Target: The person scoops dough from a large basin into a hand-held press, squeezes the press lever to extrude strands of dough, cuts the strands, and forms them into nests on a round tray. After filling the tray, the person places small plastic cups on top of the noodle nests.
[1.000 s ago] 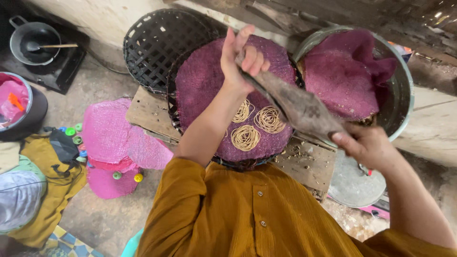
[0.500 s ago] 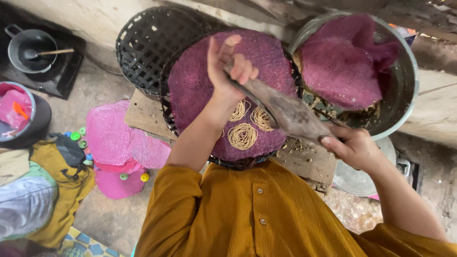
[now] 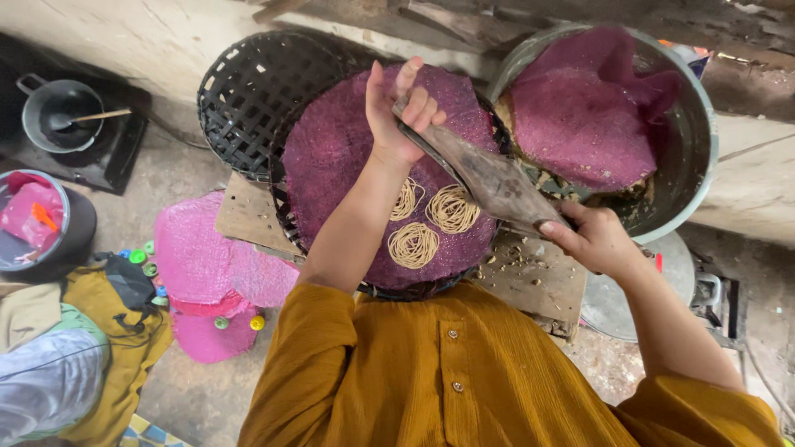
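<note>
Both hands, left hand (image 3: 399,108) and right hand (image 3: 590,240), clasp the wooden press (image 3: 489,178); three noodle coils (image 3: 435,219) lie on the purple mat (image 3: 339,149), which has much bare area left.

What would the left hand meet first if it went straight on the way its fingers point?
Left hand holds one end of the wooden press, fingers pointing away from the body. Straight on lies the far edge of the purple mat, then likely the tray rim and wall; depth is unclear.
</note>
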Motion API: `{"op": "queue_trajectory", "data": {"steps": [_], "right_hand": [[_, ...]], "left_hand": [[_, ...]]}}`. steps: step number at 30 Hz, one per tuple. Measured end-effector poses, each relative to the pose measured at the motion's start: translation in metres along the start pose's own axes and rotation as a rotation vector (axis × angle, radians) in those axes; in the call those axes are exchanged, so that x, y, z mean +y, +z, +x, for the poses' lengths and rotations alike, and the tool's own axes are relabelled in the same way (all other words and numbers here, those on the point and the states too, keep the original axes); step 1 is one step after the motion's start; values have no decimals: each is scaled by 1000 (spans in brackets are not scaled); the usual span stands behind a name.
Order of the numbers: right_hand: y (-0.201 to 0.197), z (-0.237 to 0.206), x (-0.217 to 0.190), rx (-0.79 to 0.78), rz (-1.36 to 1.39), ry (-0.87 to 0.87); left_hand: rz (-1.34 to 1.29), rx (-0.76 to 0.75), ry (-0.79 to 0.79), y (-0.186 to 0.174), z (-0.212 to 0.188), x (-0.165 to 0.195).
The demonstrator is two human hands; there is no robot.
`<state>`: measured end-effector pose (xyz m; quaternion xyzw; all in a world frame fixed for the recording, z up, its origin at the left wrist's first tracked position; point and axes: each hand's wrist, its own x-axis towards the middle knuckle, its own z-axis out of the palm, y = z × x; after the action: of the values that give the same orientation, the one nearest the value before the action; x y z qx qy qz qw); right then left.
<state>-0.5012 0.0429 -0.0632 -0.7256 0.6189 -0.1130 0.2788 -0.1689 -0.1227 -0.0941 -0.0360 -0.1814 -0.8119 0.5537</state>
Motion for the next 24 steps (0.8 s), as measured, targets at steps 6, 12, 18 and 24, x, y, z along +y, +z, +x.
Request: {"op": "queue_trajectory", "data": {"steps": [6,12,18,24], "right_hand": [[-19,-6,-2,45,103,10],[-10,5,-38,-5,659,-85],[25,57,-102,-212,652,-431],[39,57,-119,-160,333,-386]], "left_hand": [[54,-123,24,20,3,16],[876,-39,-241,40,-38,33],[1741,482,17,45,-98,10],[1470,609,274,27,-206,79]]}}
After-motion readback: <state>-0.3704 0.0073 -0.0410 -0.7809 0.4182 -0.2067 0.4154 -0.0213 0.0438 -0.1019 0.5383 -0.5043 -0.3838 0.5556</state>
